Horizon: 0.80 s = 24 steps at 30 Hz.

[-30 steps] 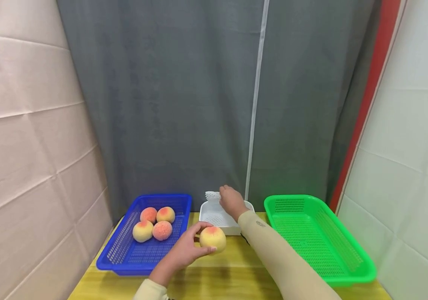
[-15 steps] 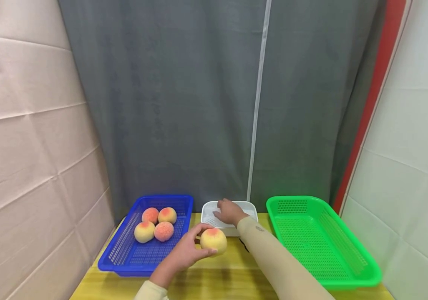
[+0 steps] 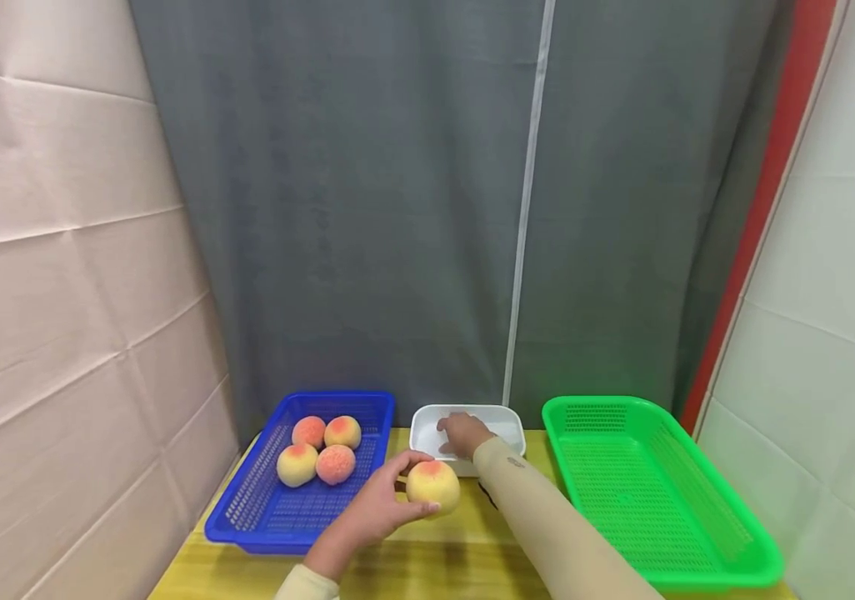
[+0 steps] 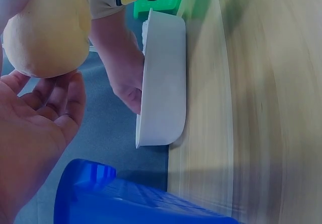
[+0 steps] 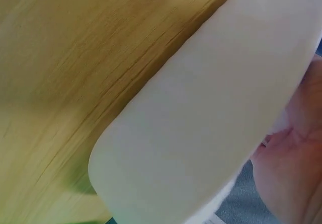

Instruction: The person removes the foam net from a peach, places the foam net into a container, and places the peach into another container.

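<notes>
My left hand [image 3: 382, 505] grips a yellow peach [image 3: 433, 487] with a reddish top, thumb and fingers around it, above the table in front of the white bin [image 3: 427, 433]. The same peach [image 4: 48, 30] fills the upper left of the left wrist view. My right hand [image 3: 465, 434] reaches down into the white bin. Its fingertips are hidden behind the bin wall in both wrist views, so what they touch does not show. Several other peaches [image 3: 335, 464] sit together inside the blue basket [image 3: 247, 542] on the left.
A green basket [image 3: 735, 575] stands to the right of the white bin. All three containers rest on a wooden table [image 3: 427, 567]. Behind it hangs a grey curtain [image 3: 367, 208], with pale panels [image 3: 82, 292] at the sides.
My right hand has lowered into the white bin; the white foam net at its fingertips a second ago is no longer distinct. The left hand keeps the peach nearly in place.
</notes>
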Motion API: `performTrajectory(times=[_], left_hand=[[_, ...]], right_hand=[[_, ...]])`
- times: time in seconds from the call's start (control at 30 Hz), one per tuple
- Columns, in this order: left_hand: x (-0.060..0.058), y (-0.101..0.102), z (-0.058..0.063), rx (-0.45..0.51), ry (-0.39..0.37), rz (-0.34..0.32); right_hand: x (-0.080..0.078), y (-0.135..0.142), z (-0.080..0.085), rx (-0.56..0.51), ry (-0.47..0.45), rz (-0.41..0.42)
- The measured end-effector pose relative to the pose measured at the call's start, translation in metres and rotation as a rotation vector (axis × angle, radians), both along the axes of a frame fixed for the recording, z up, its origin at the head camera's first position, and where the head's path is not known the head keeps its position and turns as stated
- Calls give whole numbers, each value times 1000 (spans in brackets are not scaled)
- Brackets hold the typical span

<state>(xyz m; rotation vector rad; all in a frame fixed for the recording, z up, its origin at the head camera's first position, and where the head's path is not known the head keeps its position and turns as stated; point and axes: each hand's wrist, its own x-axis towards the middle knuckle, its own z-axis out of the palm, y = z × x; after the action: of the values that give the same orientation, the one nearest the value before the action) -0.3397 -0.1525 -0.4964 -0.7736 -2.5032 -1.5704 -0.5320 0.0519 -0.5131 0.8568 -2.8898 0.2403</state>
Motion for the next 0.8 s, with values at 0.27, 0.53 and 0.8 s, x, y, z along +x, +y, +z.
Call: performTrajectory(times=[0.27,0.53,0.8], left_hand=[[-3,-1,-3,1,-5,15],[-3,0,-3,-17,7,29],[-3,1,1,-26,13,22]], right_hand=[[-9,-1,-6,20,-40,-17],[-7,2,4,-72,3,34],[12,12,24,-143,101,52]])
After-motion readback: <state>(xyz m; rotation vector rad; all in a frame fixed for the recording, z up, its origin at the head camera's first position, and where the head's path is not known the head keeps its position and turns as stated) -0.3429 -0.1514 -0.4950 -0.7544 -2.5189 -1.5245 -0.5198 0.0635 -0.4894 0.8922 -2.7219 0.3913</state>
